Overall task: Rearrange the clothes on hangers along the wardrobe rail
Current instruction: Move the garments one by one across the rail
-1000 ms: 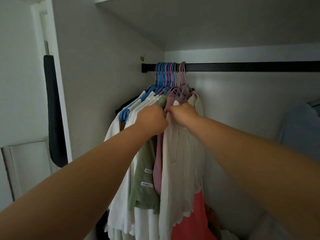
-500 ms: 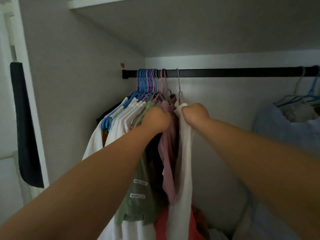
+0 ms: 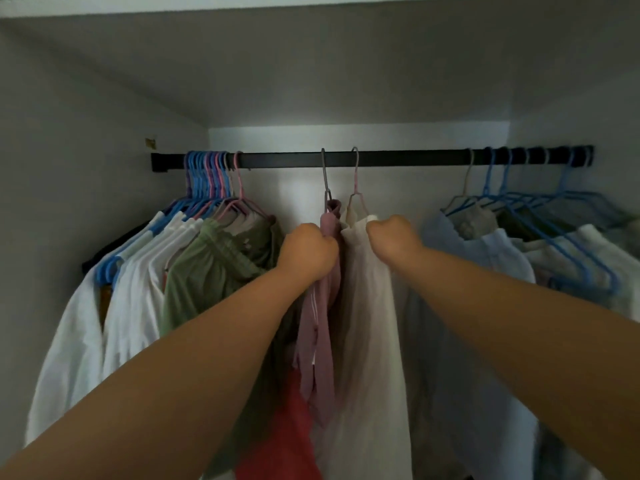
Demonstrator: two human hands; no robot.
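Observation:
A black wardrobe rail [image 3: 398, 157] runs across the back wall. Two hangers sit alone at its middle. On the left one hangs a mauve garment [image 3: 320, 327], and my left hand [image 3: 308, 251] is shut on its shoulder. A cream garment [image 3: 370, 341] hangs on the right one, gripped at the shoulder by my right hand [image 3: 393, 240]. A packed bunch of blue and pink hangers [image 3: 207, 181] with white shirts [image 3: 138, 282] and a green garment [image 3: 214, 271] fills the rail's left end.
Pale blue and light clothes on blue hangers [image 3: 519, 209] hang at the rail's right end. A red garment [image 3: 284, 441] shows low under my left arm. The wardrobe's side wall [image 3: 69, 150] closes the left, a shelf [image 3: 311, 46] is overhead.
Both hands have slid the mauve and cream garments right along the rail, away from the left bunch, to its middle. My view has swung right, so the right-end clothes show.

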